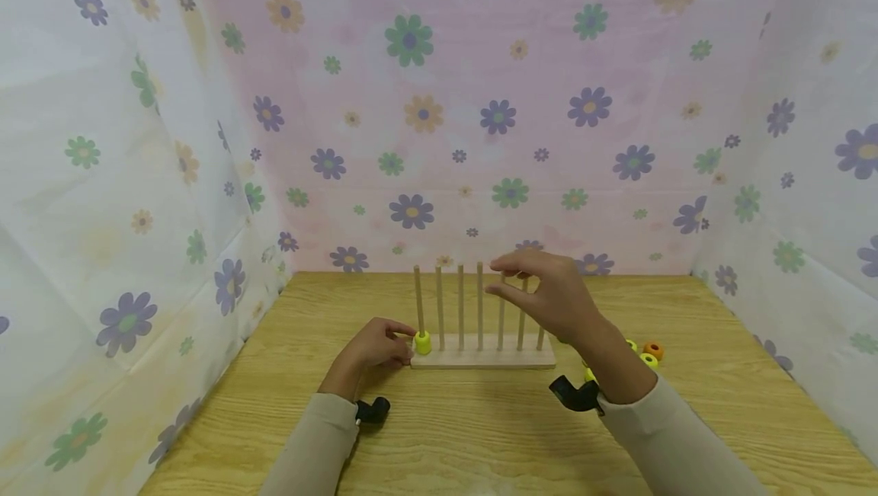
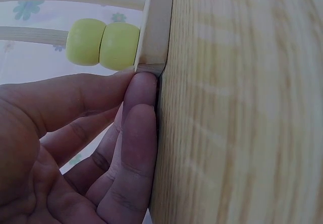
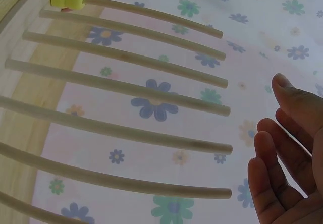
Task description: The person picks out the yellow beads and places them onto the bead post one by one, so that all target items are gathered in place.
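Peg rack (image 1: 480,365), base (image 1: 514,360) running left-to-right, pegs (image 1: 461,307) upright, left hand (image 1: 377,344) pinching its end; right hand (image 1: 554,294) empty

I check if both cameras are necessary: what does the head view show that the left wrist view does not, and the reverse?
Only the head view shows the right hand, all seven pegs, and the loose yellow beads and orange bead on the table's right side.

Only the left wrist view shows clearly the seam between the two stacked yellow beads.

Both show the left hand at one end of the wooden base, yellow on the end peg, and the flowered cloth behind.
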`<state>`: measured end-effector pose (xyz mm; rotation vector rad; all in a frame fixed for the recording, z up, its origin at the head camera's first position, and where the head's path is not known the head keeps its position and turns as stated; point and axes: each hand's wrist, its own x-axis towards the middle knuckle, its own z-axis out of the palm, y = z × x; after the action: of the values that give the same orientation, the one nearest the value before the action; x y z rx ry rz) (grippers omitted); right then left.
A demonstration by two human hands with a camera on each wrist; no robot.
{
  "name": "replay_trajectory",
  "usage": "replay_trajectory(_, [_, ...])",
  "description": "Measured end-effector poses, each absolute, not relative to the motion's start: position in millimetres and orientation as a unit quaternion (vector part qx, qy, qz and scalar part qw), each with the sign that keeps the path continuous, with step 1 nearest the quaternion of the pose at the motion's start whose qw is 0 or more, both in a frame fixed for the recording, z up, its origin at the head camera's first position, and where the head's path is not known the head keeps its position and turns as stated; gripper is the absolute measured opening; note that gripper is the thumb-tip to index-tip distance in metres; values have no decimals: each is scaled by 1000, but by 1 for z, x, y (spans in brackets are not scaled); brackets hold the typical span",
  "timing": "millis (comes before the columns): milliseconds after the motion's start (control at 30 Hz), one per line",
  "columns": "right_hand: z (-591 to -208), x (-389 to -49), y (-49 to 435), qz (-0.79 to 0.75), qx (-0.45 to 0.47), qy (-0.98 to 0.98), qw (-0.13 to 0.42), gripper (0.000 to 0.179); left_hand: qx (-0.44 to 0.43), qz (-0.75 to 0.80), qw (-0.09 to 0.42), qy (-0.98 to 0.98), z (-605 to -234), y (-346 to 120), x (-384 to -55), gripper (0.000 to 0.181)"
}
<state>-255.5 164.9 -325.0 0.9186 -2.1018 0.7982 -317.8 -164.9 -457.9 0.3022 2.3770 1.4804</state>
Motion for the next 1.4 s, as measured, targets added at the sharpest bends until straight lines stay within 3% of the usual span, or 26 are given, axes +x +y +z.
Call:
replay_trajectory(700, [-347, -253, 191, 302, 354, -795, 390, 34, 104, 521, 166, 831, -462, -167, -316, 44])
replay_trajectory(1400, [-366, -248, 242, 255, 271, -840, 396, 33, 99, 508, 158, 841, -458, -164, -318, 44])
